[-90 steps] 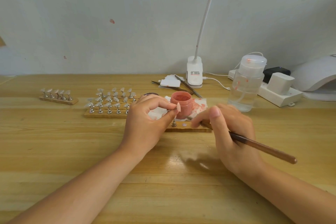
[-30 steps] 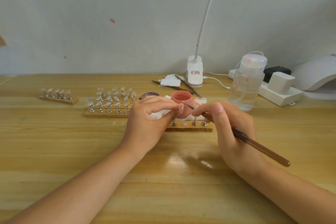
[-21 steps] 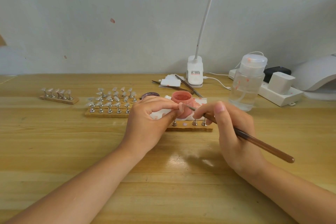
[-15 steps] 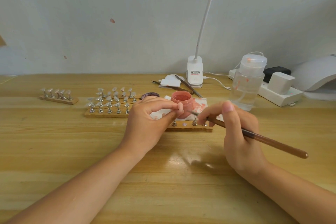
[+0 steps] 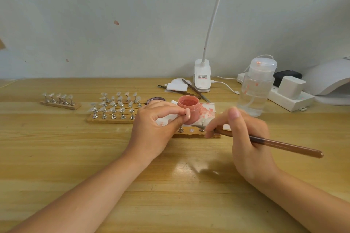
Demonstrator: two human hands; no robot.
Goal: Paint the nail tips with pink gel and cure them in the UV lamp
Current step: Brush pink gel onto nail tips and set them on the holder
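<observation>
The counter (image 5: 56, 157) is one wooden surface running the full width of the view. One white UV lamp (image 5: 329, 77) sits at its far right, cut off by the frame edge. One white power strip (image 5: 287, 100) lies before it with one white adapter (image 5: 290, 86) plugged in; a dark object behind is partly hidden. One clip lamp (image 5: 202, 75) stands at the back wall, its head out of view. One clear pump bottle (image 5: 256, 89) holds clear liquid low in its body.

Three wooden holder strips are present: a wide rack (image 5: 111, 118) carrying several rows of clear nail tips on metal stands, exact count unclear; a short strip (image 5: 60, 104) at far left with about five tips; and a near strip (image 5: 191, 134), partly hidden by both hands.

One open pink gel jar (image 5: 189, 108) holds pink gel and stands on a stained white wipe (image 5: 206, 112). A dark lid (image 5: 156, 99) shows behind the left hand. Tweezers (image 5: 196, 91) rest near white pads (image 5: 177, 86).

Left hand (image 5: 153, 130): thumb and forefinger fingers pinch one pink-coated nail tip (image 5: 188, 113) on its stand, just in front of the jar. Right hand (image 5: 244, 138): fingers curled round one brown brush (image 5: 274, 143), bristle end pointing toward the nail tip, slightly motion-blurred.
</observation>
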